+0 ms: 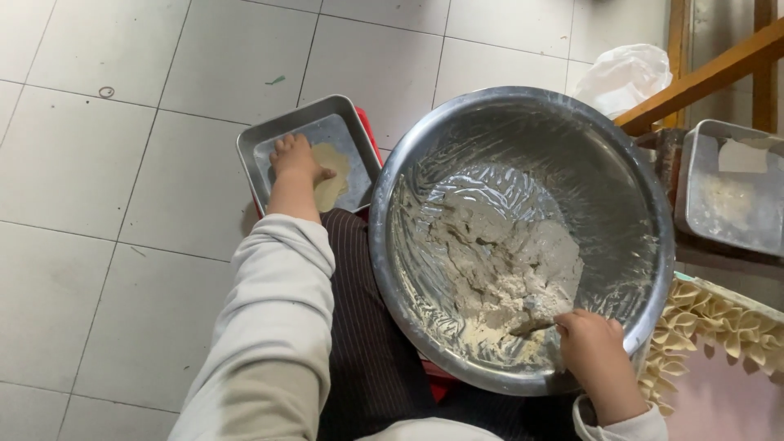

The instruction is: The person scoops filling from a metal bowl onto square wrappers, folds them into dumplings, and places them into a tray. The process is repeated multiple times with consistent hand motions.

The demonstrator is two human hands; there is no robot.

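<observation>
Flat dough in one tray, big bowl of mix in the lap

The left hand lies open, palm down on a thin tan dough piece in a small metal tray on the tiled floor, probably pressing it flat. The right hand is closed on a small scraper at the near rim of the big steel bowl, digging into the crumbly grey-tan dough. Another tray sits off to the right, within easy reach.
</observation>
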